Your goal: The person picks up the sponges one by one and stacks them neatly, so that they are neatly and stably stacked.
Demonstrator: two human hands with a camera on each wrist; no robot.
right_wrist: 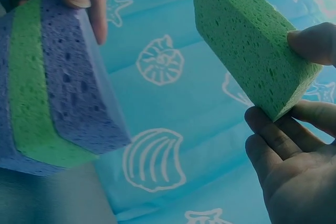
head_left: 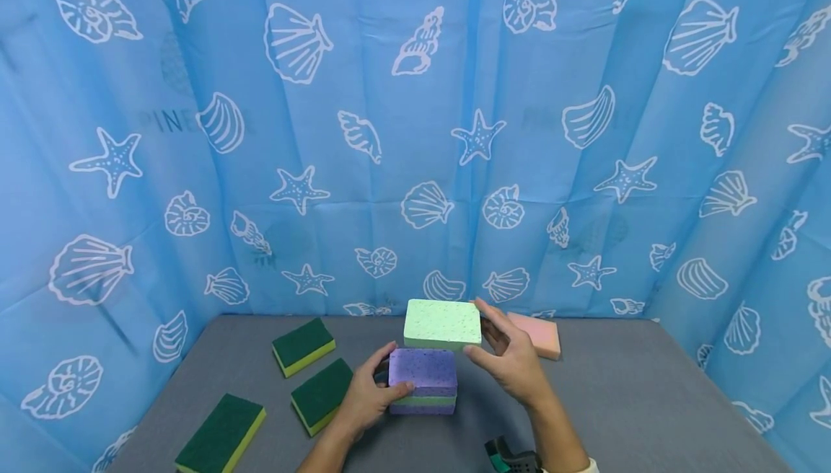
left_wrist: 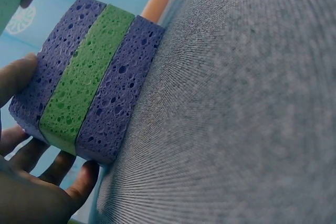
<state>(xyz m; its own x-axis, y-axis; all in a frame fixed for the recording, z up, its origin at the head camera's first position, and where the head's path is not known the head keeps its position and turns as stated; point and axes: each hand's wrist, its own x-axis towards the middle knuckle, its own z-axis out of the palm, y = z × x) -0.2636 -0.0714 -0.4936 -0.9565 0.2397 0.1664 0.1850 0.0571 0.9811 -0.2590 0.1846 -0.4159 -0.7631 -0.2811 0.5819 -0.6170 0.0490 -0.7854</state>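
Observation:
Three sponges are stacked on the grey table: a purple sponge [head_left: 423,368] on top, a light green one [left_wrist: 86,77] in the middle and another purple one [left_wrist: 122,90] at the bottom. My left hand [head_left: 363,399] holds the stack from its left side, thumb at the near face and fingers at the far side. Above the stack, a second light green sponge [head_left: 443,320] is in the air, apart from the top purple one. My right hand [head_left: 513,361] pinches that sponge at its right end between thumb and fingers.
Several green-and-yellow scouring sponges lie on the left of the table, among them a far one [head_left: 304,345], one beside my left arm [head_left: 321,395] and a near one [head_left: 222,431]. Behind my right hand lies a pink sponge [head_left: 539,334]. A blue shell-patterned curtain [head_left: 389,170] encloses the table.

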